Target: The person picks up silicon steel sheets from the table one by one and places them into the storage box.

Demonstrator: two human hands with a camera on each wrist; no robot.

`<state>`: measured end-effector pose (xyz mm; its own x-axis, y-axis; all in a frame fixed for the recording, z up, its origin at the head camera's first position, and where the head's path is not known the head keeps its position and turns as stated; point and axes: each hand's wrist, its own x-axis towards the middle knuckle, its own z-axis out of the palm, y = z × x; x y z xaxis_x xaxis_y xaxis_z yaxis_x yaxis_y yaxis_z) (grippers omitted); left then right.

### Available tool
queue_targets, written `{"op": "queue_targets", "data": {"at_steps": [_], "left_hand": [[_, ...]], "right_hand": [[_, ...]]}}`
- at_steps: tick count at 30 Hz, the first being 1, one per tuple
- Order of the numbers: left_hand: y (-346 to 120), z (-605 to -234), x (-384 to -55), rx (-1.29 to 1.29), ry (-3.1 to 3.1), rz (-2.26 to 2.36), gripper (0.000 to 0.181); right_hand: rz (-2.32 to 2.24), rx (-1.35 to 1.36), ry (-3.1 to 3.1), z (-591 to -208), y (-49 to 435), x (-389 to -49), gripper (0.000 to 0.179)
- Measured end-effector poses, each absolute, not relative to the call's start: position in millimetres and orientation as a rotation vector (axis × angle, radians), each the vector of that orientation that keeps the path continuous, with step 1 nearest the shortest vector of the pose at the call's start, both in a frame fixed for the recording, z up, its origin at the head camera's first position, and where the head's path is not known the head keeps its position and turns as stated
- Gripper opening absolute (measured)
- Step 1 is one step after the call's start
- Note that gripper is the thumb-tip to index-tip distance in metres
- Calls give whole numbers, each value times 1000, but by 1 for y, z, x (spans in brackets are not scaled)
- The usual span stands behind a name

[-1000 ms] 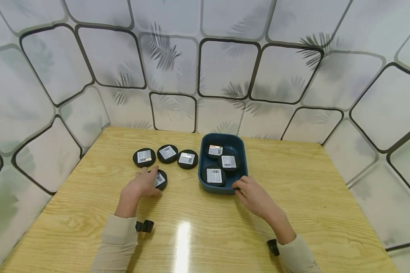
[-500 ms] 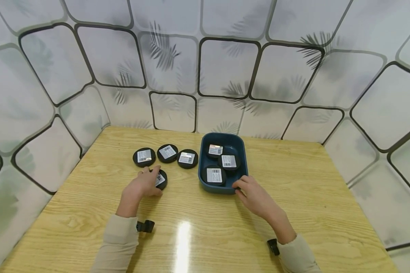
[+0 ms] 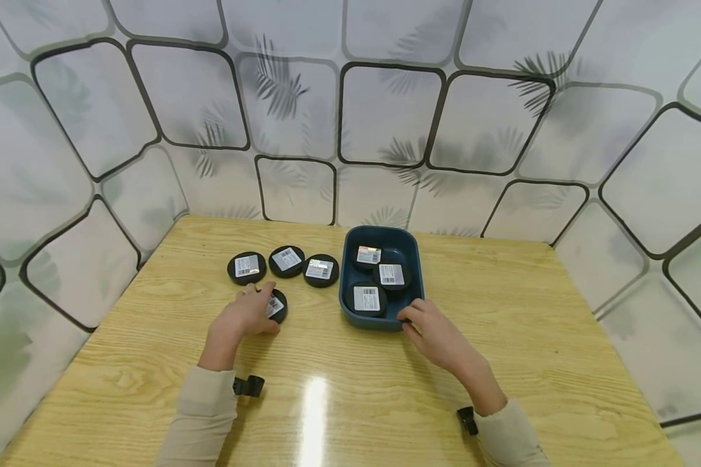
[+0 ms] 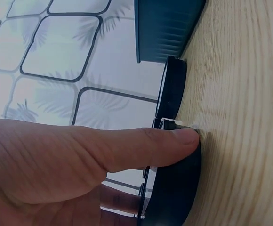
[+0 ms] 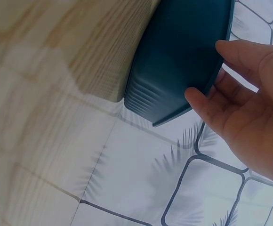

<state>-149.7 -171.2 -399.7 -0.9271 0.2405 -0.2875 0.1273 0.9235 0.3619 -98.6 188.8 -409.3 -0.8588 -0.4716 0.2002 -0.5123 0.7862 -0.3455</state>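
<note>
My left hand [image 3: 242, 318] grips a flat round black container [image 3: 279, 306] with a white barcode label, at the left of the table. In the left wrist view the thumb presses along the side of this black container [image 4: 174, 193], which sits at the wood surface; the fingers are partly hidden behind it. At the front right corner of a dark blue rectangular bin [image 3: 348, 259], my right hand [image 3: 435, 334] pinches the rim. The right wrist view has thumb and fingertips on either side of the blue bin's wall [image 5: 179, 61].
Inside the bin lie three similar containers, the nearest a labelled black one [image 3: 367, 299]. Behind my left hand, three more stand in a row, among them the left black container [image 3: 246, 268] and the right one [image 3: 320, 270]. A patterned wall [image 3: 298, 194] borders the wooden table [image 3: 502, 311].
</note>
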Motion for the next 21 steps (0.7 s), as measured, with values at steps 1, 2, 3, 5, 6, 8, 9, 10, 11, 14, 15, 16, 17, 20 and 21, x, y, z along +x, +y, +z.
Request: {"op": "queue_targets", "data": {"at_steps": [1,2,3,5,6,8,9,10,11,14,15,16,17,20,21], "left_hand": [[-171,-400,-150,272,2755,487,92],[-171,-400,-150,272,2757,487,92],[-171,-399,-150,273,2757,489,92],[-170,-400,-150,280,2763,493,93],[-170,-400,-151,283,2767,497,94],[-169,-400,-152,290,2780,510,96],[-169,-400,-153,299,2791,514,96],[-169,-400,-153,309,2805,512,96],[-168,-400,-154,321,2822,510,96],[-166,-398,-156,363,2886,497,94],[-165,-397,-157,377,2905,494,92],[-164,-396,-157,390,2927,494,91],[-162,-395,-157,402,2946,502,90],[-157,-393,-158,434,3005,534,87],[-154,-392,-158,450,3032,546,86]], "right_hand": [[598,796,-2868,-409,189,-99,13],[596,800,-2863,-409,189,-99,12],[596,804,-2860,-410,189,-99,12],[592,810,-2855,-410,190,-99,12],[592,811,-2853,-410,190,-99,13],[589,813,-2851,-410,190,-99,13],[590,813,-2850,-410,191,-100,13],[591,813,-2848,-409,191,-100,13],[592,813,-2846,-409,191,-100,13],[597,818,-2846,-408,190,-100,13],[598,818,-2847,-408,190,-100,12],[597,818,-2850,-408,190,-100,12],[596,818,-2854,-407,190,-100,12],[593,819,-2860,-407,190,-100,12],[594,820,-2861,-407,190,-99,12]]}}
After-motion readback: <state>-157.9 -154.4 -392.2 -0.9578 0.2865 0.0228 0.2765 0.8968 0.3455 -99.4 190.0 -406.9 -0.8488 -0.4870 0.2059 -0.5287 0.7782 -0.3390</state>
